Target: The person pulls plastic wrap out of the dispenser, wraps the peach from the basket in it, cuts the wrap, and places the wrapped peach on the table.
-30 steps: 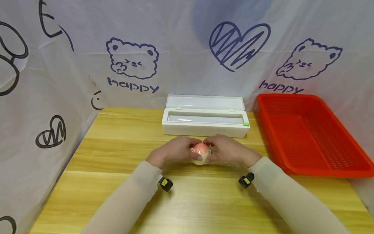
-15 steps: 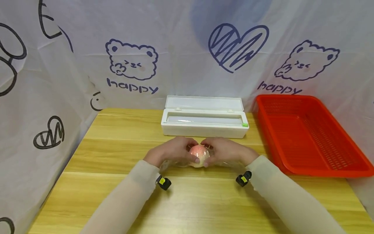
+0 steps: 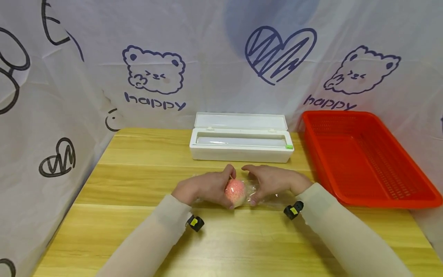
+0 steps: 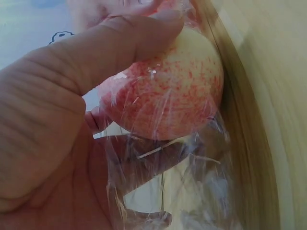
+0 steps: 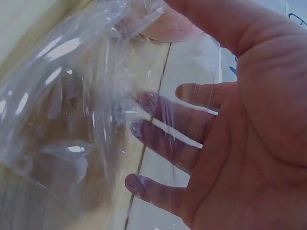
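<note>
A red-and-cream apple point(image 3: 235, 192) sits on the wooden table in the middle of the head view, covered in clear plastic film. My left hand point(image 3: 209, 187) grips it from the left, with its thumb point(image 4: 120, 45) across the side of the apple in the left wrist view. Loose cling film point(image 5: 57, 110) trails off both sides of the fruit. My right hand point(image 3: 275, 181) is a little to the right of the apple, thumb and fingers spread apart around the film. Through the film, several of its fingertips show in the right wrist view.
Behind the hands stands a white cling film box point(image 3: 242, 154), its lid raised and a roll inside; a small green piece point(image 3: 289, 146) sits at its right end. A red plastic basket point(image 3: 349, 161) rests at the right. A drawn-on white cloth point(image 3: 214, 57) hangs behind the table point(image 3: 228, 242).
My right hand has come away from the apple to the right and its fingers have spread. The apple, in my left hand, has shifted slightly nearer and turned, showing more red.
</note>
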Available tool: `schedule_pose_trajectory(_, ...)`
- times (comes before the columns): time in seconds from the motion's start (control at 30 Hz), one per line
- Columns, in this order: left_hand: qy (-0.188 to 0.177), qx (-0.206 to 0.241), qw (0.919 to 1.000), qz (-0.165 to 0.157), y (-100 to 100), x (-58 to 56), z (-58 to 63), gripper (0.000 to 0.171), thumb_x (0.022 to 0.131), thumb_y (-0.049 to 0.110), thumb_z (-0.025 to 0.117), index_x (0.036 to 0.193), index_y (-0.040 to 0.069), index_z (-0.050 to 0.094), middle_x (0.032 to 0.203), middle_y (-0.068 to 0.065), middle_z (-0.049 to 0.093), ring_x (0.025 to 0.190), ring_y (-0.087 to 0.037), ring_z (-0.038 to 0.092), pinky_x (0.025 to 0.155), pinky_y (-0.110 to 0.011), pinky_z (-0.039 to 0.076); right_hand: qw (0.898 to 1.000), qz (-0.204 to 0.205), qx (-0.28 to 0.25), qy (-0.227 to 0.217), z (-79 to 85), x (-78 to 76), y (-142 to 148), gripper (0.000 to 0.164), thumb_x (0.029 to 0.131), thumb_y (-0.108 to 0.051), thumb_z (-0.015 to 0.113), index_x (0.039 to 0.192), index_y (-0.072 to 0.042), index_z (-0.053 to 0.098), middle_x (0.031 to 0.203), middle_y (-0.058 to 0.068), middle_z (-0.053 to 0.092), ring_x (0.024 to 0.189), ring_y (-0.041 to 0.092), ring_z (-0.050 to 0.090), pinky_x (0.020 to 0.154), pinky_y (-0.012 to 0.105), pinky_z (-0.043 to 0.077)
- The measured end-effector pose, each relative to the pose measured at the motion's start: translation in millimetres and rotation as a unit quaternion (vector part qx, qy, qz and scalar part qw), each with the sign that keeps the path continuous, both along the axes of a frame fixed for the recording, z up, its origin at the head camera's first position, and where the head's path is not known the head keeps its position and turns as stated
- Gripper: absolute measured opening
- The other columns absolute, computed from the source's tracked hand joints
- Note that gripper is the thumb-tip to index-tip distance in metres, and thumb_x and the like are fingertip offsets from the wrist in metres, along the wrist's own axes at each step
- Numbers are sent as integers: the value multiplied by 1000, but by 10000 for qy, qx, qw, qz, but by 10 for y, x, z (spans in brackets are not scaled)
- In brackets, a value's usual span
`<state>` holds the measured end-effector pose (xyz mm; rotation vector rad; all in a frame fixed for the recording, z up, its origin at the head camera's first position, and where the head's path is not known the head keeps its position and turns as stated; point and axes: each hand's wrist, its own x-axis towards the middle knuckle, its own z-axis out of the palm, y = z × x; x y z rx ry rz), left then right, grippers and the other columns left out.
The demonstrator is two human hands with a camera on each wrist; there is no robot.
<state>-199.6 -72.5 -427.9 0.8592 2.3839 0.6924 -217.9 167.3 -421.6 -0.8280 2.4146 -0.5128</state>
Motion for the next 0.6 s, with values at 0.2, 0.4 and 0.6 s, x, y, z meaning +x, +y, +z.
schedule_pose_trajectory(0.2,20,97,9999,89,-78,21,-35,86,69,45,83,132,17,30,104,1,60,87,-11,59,81,-30,49,9987,-148,-382,-289,56,-16,62,92,70,-48,82,142,-8,39,107,5,63,94,17,57,88,38,49)
schedule_pose_trajectory(0.4,63,593,9970,490,-335,56,-82,76,69,41,83,133,23,46,112,10,59,96,-9,57,86,-33,50,9799,-1156,-1491,646,98,-28,184,57,87,-45,68,128,-8,56,102,5,66,90,19,58,81,38,51)
schedule_pose_trajectory(0.6,131,939,9900,1040,-579,61,-33,70,69,42,84,127,27,48,112,11,60,95,-10,58,85,-33,50,9107,-3079,-2407,1335,40,128,321,41,95,-48,55,104,-9,65,90,10,64,82,24,56,71,38,48)
